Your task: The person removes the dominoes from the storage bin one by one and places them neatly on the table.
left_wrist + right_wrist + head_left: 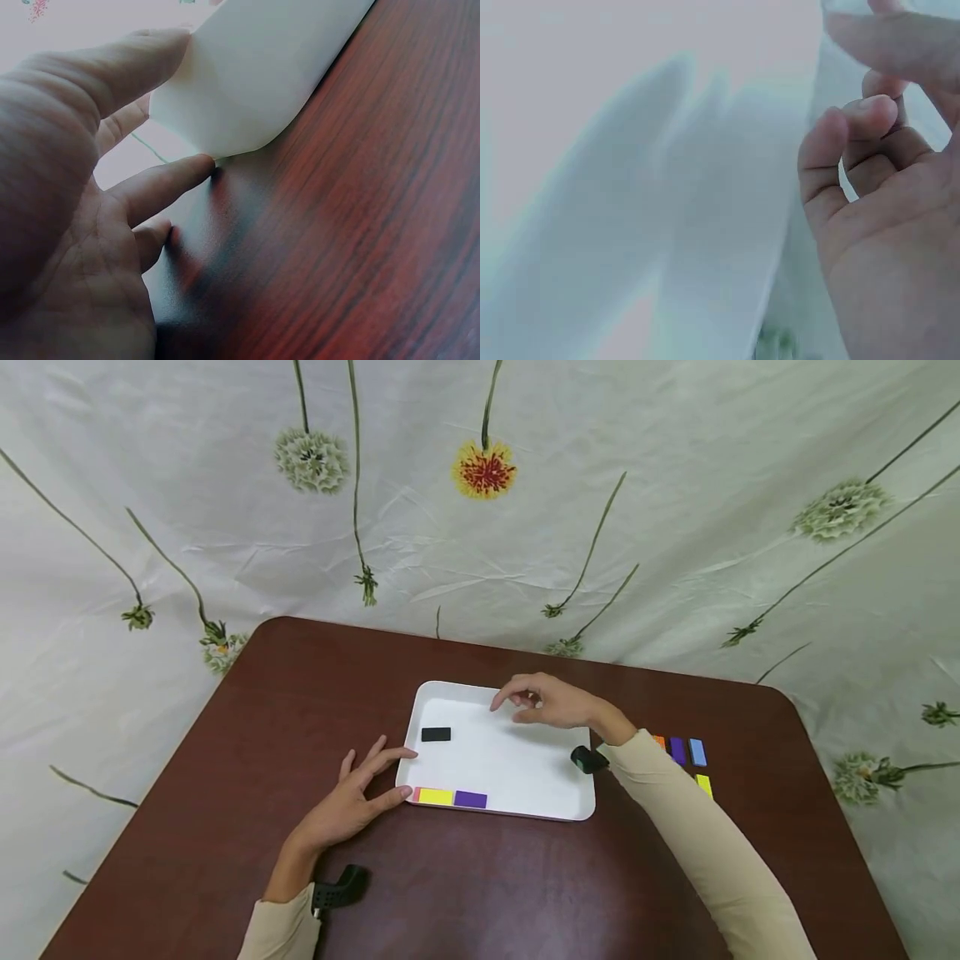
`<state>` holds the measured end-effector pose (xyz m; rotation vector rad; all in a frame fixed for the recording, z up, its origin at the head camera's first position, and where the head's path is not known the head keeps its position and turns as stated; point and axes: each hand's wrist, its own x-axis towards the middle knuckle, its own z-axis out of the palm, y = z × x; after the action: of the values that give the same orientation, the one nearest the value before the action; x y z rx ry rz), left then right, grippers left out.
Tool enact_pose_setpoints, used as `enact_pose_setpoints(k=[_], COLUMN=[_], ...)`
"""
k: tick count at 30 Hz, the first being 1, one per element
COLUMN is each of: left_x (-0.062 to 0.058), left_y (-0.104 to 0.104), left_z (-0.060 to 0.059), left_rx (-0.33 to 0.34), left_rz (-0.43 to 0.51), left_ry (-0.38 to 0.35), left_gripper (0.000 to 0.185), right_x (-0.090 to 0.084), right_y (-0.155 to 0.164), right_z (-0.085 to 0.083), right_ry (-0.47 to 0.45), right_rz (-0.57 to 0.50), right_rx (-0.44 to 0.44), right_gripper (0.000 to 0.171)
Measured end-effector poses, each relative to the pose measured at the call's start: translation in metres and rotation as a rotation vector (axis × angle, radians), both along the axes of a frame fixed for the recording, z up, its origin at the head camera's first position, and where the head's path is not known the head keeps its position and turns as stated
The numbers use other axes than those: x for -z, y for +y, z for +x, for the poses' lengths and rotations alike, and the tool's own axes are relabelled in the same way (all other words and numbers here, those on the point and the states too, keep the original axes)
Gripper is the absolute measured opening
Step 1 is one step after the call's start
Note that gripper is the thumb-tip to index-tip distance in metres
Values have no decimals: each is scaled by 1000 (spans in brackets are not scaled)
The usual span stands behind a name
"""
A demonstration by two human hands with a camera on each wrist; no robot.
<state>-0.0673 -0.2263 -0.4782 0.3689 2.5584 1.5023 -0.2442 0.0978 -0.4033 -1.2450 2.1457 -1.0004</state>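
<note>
A white tray (pixel 517 760) lies on the dark red-brown table. At its left edge my left hand (pixel 352 802) has its fingers spread, with fingertips at the tray's rim. In the left wrist view the thumb (pixel 142 64) rests against the tray wall (pixel 255 82), and another fingertip meets the tray's lower corner. Over the tray's far right part hovers my right hand (pixel 551 700), fingers loosely bent and nothing between them. Inside the tray are a black block (pixel 436 734) at the left, and a yellow block (pixel 435 797) and a purple block (pixel 470 799) along the near edge.
A pink strip (pixel 416 794) shows beside the yellow block. Right of the tray, partly behind the right sleeve, lie an orange block (pixel 659 742), a purple block (pixel 677 750), a blue block (pixel 697 752) and a yellow block (pixel 703 785). A flowered cloth (pixel 420 527) hangs behind the table.
</note>
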Motion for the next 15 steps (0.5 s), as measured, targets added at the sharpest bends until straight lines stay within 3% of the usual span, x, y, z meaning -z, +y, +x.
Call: enact_pose_setpoints(k=[7, 15], left_x=[0, 2], left_y=[0, 1], left_z=[-2, -1], left_rx=[-4, 5], left_rz=[-5, 0], left_ry=[8, 18], left_gripper=[48, 45], right_x=[18, 32], right_y=[-58, -94], right_z=[-3, 2], right_ry=[1, 17], right_rz=[39, 109], right_rx=[-111, -174], right_gripper=[37, 51])
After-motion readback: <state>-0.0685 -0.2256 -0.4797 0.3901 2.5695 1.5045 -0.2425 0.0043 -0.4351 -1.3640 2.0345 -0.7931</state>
